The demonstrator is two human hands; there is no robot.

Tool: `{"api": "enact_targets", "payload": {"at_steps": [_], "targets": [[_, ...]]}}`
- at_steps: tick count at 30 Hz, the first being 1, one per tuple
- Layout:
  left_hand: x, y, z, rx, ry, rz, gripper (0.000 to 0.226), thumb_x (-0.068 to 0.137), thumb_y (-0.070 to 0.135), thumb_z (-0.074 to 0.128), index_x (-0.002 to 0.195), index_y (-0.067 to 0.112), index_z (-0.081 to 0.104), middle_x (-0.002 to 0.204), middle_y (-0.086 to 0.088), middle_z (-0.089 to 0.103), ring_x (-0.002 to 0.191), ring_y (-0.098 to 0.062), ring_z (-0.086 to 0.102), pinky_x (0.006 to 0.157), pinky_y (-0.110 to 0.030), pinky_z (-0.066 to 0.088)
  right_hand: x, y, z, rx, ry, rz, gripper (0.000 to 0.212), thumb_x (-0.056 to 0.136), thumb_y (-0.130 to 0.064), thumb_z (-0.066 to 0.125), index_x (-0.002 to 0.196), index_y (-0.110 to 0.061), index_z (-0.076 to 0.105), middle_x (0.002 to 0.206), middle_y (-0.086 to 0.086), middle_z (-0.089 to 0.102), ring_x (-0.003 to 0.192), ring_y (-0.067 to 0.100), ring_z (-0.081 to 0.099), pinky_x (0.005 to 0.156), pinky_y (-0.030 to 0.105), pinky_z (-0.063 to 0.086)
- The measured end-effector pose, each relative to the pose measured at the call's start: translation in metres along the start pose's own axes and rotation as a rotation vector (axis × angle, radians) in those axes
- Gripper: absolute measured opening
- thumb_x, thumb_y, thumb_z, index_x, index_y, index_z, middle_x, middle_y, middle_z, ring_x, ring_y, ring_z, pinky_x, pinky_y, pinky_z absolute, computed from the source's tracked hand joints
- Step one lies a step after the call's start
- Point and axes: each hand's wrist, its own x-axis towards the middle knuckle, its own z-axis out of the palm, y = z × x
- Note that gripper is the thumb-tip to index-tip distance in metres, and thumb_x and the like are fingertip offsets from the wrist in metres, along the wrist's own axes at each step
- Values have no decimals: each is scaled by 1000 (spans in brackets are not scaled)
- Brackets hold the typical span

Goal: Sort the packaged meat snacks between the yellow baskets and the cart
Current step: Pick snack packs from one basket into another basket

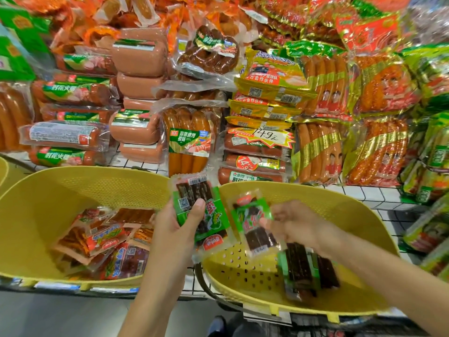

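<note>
green snack pack | left hand grips it | right hand pinches second pack (blurred)

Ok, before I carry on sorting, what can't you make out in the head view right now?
All head view.
Green packets in the right yellow basket: motion-blurred, count and labels unclear.
Green packet in the right hand: blurred, print unreadable.
Left yellow basket: top packets bury whatever lies beneath.
Third yellow basket, far left: cut off by the frame edge.
Cart: nothing I can identify as it.
</note>
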Motion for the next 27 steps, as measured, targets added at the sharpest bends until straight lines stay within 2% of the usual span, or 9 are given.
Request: {"api": "enact_targets", "payload": {"at_steps": [2, 5, 9, 12, 16, 19, 23, 25, 27], "targets": [[1, -1, 8, 46, 14, 37, 31, 87, 32, 54, 117, 26, 60, 100, 9, 73, 93, -7, 70, 71, -21, 58, -25, -17, -16, 223, -73, -93, 10, 84, -29, 65, 87, -22, 72, 57, -7, 55, 51, 7, 48, 51, 14, 40], [3, -2, 31, 16, -49, 2, 35, 92, 40, 49, 124, 30, 58, 110, 7, 71, 105, -12, 66, 90, -37, 53, -40, -33, -10, 305, -56, -203, 15, 74, -29, 72, 78, -15, 71, 50, -7, 51, 47, 10, 39, 49, 18, 38], [10, 0, 53, 89, -96, -17, 37, 78, 49, 57, 102, 23, 68, 92, 7, 75, 89, -12, 71, 82, -37, 55, -36, -34, -6, 292, 1, -226, 19, 72, -25, 77, 67, -13, 62, 50, -3, 58, 47, 12, 49, 47, 18, 44], [18, -3, 51, 112, -85, -37, 35, 79, 38, 62, 108, 19, 66, 93, 7, 75, 90, -14, 71, 79, -33, 56, -32, -13, -30, 355, -50, -96, 32, 76, -30, 68, 83, 1, 66, 68, 9, 67, 56, 15, 63, 52, 18, 51], [26, -5, 45, 77, -94, -78, 35, 79, 35, 61, 109, 17, 65, 92, 6, 75, 86, -11, 71, 61, -20, 55, -12, 39, -32, -539, -55, 274, 41, 97, -40, 47, 66, -14, 55, 76, 14, 72, 53, 11, 65, 49, 15, 48], [28, -4, 47, 58, -146, -111, 28, 83, 32, 61, 107, 20, 65, 93, 5, 75, 88, -11, 71, 67, -24, 54, 10, 56, -1, -953, -167, 334, 46, 95, -53, 39, 81, -13, 56, 91, 9, 68, 84, 19, 69, 49, 20, 42], [28, -2, 45, 13, -169, -114, 31, 78, 34, 62, 105, 21, 66, 94, 4, 75, 88, -12, 71, 73, -31, 53, 39, 66, 29, -1185, -101, 413, 46, 98, -36, 45, 134, -7, 47, 136, 8, 49, 122, 23, 51, 87, 31, 45], [28, -1, 40, 5, -175, -113, 31, 77, 35, 62, 104, 21, 67, 93, 3, 75, 87, -13, 72, 72, -33, 54, 43, 66, 29, -1192, -116, 419, 39, 98, -23, 48, 133, -6, 47, 135, 9, 50, 120, 22, 52, 87, 29, 46], [28, -1, 36, -1, -180, -115, 31, 77, 35, 62, 104, 20, 67, 93, 2, 75, 87, -14, 72, 72, -34, 55, 38, 62, 24, -1129, -146, 429, 32, 95, -22, 51, 123, -6, 54, 122, 8, 58, 104, 19, 58, 70, 23, 46]]}}
